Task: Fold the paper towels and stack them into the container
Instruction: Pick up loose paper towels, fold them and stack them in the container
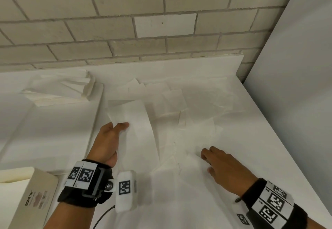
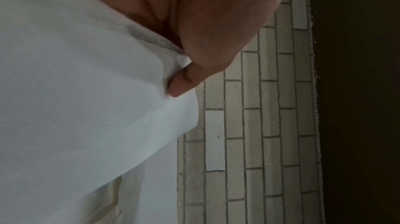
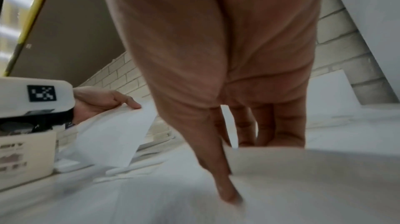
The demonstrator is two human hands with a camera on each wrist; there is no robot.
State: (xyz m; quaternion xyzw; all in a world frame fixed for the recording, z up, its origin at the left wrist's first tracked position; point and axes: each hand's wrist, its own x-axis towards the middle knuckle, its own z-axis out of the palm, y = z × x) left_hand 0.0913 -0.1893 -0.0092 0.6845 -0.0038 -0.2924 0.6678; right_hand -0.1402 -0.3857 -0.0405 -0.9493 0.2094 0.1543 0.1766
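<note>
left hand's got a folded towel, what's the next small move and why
Probably carry the folded towel leftward and lay it on the stack in the container. The left hand already pinches it clear of the table, while the right hand rests on the loose sheets, ready for another.

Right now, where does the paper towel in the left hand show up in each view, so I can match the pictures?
Head: the held paper towel rises centre-left, gripped by the left hand.
Left wrist: it fills the left half, thumb pinching its edge.
Right wrist: it hangs at left-centre below the left hand's fingers.
Shared landmark: the brick wall behind it.
</note>
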